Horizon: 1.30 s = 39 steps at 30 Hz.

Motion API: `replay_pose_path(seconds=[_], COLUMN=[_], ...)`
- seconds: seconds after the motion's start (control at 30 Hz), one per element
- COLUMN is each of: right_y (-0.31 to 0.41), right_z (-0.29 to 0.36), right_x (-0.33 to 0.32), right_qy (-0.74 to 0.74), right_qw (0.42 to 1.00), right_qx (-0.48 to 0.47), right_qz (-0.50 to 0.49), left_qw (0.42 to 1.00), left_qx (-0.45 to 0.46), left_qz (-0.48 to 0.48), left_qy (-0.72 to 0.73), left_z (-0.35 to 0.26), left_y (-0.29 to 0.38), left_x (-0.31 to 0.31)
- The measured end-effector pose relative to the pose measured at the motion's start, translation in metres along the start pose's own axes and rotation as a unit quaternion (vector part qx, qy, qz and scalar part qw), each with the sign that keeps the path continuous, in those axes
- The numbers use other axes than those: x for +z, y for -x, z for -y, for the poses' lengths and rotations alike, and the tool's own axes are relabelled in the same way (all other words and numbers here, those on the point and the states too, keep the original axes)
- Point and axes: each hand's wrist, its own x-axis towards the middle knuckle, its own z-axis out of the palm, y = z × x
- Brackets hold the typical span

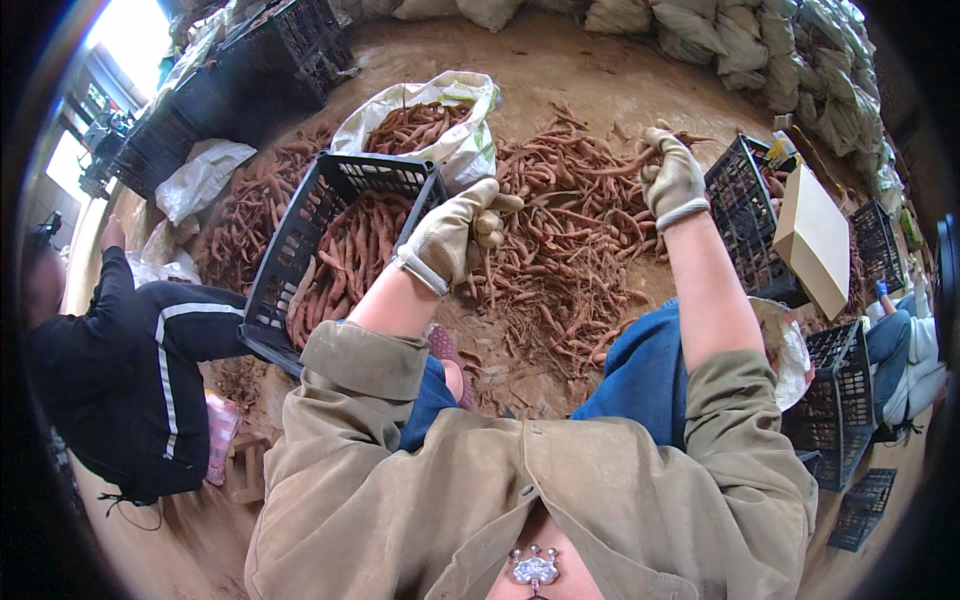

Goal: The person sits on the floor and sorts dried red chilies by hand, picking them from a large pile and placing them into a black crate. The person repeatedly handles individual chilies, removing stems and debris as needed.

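Note:
My right hand point(673, 178), in a pale work glove, grips a slender reddish sweet potato point(628, 166) above the far right of a loose heap of sweet potatoes point(559, 217). The gloved left hand point(459, 234) is beside the near right corner of a black plastic crate point(271, 289), its index finger extended and the others curled. A thin root shows just under those fingers; whether they hold it cannot be told. Inside the crate lie long sweet potatoes point(358, 259), mostly lined up side by side. Behind it stands an open white woven sack point(474, 154) filled with thinner roots.
On the left sits a person in dark clothes point(112, 367), one leg against the crate. A filled black crate point(739, 217) and a cardboard box point(814, 236) stand to the right. Stacked sacks point(780, 52) line the back. Another person point(896, 352) is at far right.

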Motion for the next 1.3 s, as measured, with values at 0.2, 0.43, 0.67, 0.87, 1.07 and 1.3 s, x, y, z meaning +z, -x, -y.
replay_pose_path(seconds=[0.2, 0.43, 0.67, 0.87, 1.07, 1.3], right_y=[0.027, 0.058, 0.071, 0.071, 0.070, 0.043], right_z=[-0.016, -0.057, -0.064, -0.066, -0.072, -0.063], right_x=[0.006, 0.026, 0.025, 0.026, 0.036, 0.027], right_qy=[0.156, 0.127, 0.314, 0.401, 0.351, 0.339], right_qw=[0.982, 0.907, 0.827, 0.792, 0.863, 0.920], right_qx=[0.013, -0.198, -0.209, -0.252, -0.215, -0.042], right_qz=[0.107, 0.350, 0.417, 0.384, 0.292, 0.194], left_qw=[0.997, 0.970, 0.923, 0.947, 0.927, 0.990], left_qx=[-0.003, -0.085, -0.016, -0.043, -0.050, 0.118], left_qz=[0.083, 0.052, 0.084, 0.084, 0.072, -0.031], left_qy=[-0.007, -0.223, -0.376, -0.308, -0.364, -0.070], left_z=[-0.010, 0.004, 0.007, 0.008, 0.019, 0.006], left_y=[0.005, -0.003, 0.015, 0.013, 0.023, 0.011], left_x=[-0.001, 0.004, 0.017, 0.014, 0.032, 0.017])
